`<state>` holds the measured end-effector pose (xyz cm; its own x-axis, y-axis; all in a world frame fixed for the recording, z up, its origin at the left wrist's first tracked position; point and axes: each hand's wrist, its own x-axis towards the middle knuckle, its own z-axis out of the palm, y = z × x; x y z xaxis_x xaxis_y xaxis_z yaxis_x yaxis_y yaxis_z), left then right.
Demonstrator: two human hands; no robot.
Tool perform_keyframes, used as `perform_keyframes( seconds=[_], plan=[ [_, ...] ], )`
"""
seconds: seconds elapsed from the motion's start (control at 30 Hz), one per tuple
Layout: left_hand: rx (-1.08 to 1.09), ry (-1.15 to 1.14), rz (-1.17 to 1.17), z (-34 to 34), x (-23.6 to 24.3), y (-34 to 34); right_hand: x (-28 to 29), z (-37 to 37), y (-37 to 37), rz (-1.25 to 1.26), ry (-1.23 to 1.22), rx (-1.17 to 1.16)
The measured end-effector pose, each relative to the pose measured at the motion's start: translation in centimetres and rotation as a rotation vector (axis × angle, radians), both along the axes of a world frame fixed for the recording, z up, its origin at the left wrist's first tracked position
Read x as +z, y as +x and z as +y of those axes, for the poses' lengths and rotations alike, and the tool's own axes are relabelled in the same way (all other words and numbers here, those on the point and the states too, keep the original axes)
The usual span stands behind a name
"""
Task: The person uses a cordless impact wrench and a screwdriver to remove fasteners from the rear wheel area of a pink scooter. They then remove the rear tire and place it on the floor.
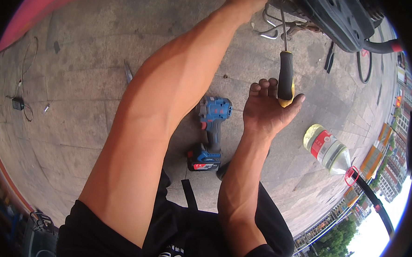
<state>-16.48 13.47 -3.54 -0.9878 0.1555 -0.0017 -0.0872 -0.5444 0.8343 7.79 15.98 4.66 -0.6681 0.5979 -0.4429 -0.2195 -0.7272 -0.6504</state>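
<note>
A screwdriver (286, 77) with a black and yellow handle hangs in front of me, its metal shaft running up toward the dark machine part (330, 16) at the top. My right hand (266, 112) lies palm up around the handle's yellow end, fingers and thumb apart and not closed on it; whether the palm touches the end is hard to tell. At the top edge my left hand (251, 1) reaches up beside the machine part. Its fingers are out of sight, so what they hold cannot be seen.
On the paving beneath my arms lies a blue cordless impact driver (211, 129). A large clear plastic bottle (327, 149) with a red label is at right, a dark hose (372, 197) at its neck. A thin cable with a small black box (17, 103) lies far left.
</note>
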Motion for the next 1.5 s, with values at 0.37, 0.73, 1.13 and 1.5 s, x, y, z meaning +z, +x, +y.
perform_keyframes(
  seconds=[0.37,0.73,1.13,1.5],
  plan=[
    [-0.069,-0.095,-0.015,-1.3,0.4,-0.2,-0.2,0.7,0.1,-0.004,-0.139,0.217],
    [-0.034,-0.088,0.002,-0.9,0.1,-0.3,0.0,0.7,0.0,-0.091,-0.041,0.089],
    [0.011,-0.125,0.078,-0.3,-0.7,-0.8,-0.2,0.2,0.1,-0.149,0.26,0.068],
    [-0.034,-0.056,0.092,-0.5,-0.5,-0.8,-0.4,0.9,0.3,-0.081,0.145,-0.056]
  ],
)
